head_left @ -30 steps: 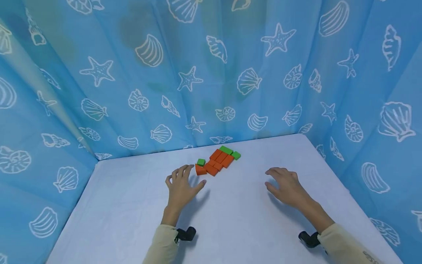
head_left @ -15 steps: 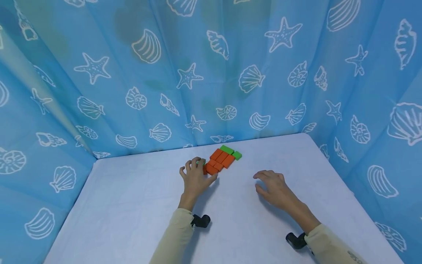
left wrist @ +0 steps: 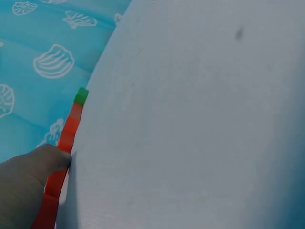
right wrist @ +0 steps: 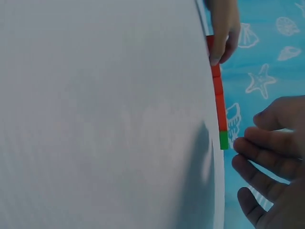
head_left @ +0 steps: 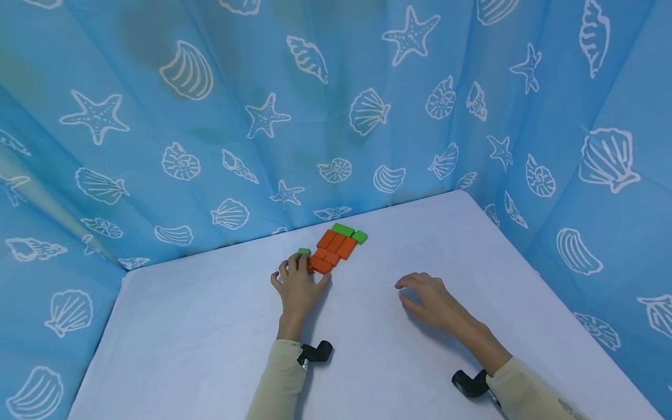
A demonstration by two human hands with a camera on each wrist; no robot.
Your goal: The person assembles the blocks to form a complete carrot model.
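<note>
My left hand reaches over the left end of a flat group of orange blocks, fingers spread and slightly bent. Its fingertips are right at a loose green block, and the thumb is beside the lower orange block. An orange wedge is mostly hidden behind the fingers. In the left wrist view the thumb overlaps the row's orange side. Two green blocks cap the far end, a longer one and a small one. My right hand hovers to the right, fingers loosely bent, holding nothing.
A white-covered table spreads under both hands. Blue curtains with white shells and starfish rise along its back and sides. Each sleeve cuff carries a black wrist camera, one on the left and one on the right.
My left hand has moved right and forward onto the left end of the blocks, covering most of the orange wedge. The right hand has drifted left. The head view has turned right.
</note>
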